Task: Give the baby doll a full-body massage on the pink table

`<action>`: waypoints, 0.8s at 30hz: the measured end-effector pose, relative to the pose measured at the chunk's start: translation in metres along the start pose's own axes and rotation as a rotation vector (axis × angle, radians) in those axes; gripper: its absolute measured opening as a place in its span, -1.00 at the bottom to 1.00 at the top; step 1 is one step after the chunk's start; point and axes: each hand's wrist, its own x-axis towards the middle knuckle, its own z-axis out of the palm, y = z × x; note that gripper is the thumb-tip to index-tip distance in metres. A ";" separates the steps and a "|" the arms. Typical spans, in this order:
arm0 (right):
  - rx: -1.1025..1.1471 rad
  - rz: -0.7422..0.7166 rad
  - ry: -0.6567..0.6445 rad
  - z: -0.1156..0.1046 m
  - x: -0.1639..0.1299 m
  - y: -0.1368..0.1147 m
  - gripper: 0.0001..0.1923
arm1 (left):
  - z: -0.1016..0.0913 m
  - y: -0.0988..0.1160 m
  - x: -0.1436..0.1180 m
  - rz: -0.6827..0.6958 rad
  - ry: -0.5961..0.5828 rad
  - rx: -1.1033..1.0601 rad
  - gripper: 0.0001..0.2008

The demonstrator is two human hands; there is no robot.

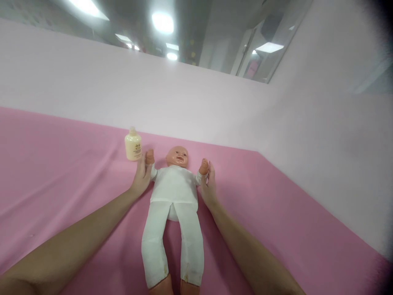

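Your left hand [141, 177] and right hand [209, 186], grips spread flat, are touching the doll's [175, 192] wrists; it is lying lengthwise, head toward the wall, beside a bottle [133, 146] with an unreadable label.

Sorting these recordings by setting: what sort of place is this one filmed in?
Probably a mock-up infant-care practice booth, not a home: a baby doll in white lies on a pink cloth-covered surface, a cream bottle beside it, plain pink partition walls open below an office-style ceiling.

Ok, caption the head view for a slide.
Both hands, left hand and right hand, touch a doll's arms on pink cloth.
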 end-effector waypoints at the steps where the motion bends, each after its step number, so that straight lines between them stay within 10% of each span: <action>1: -0.060 -0.051 -0.062 0.001 -0.001 -0.002 -0.40 | 0.001 0.001 -0.001 0.044 -0.060 0.046 -0.45; 6: -0.343 -0.301 -0.380 0.004 0.000 -0.003 -0.32 | 0.009 -0.005 0.000 0.295 -0.404 0.277 -0.59; 13: -0.406 -0.309 -0.398 0.005 0.000 -0.003 -0.22 | 0.011 -0.002 -0.001 0.329 -0.414 0.348 -0.56; 24: -0.029 0.012 0.038 0.001 0.001 0.000 -0.33 | -0.001 -0.021 0.007 -0.048 0.060 0.074 -0.42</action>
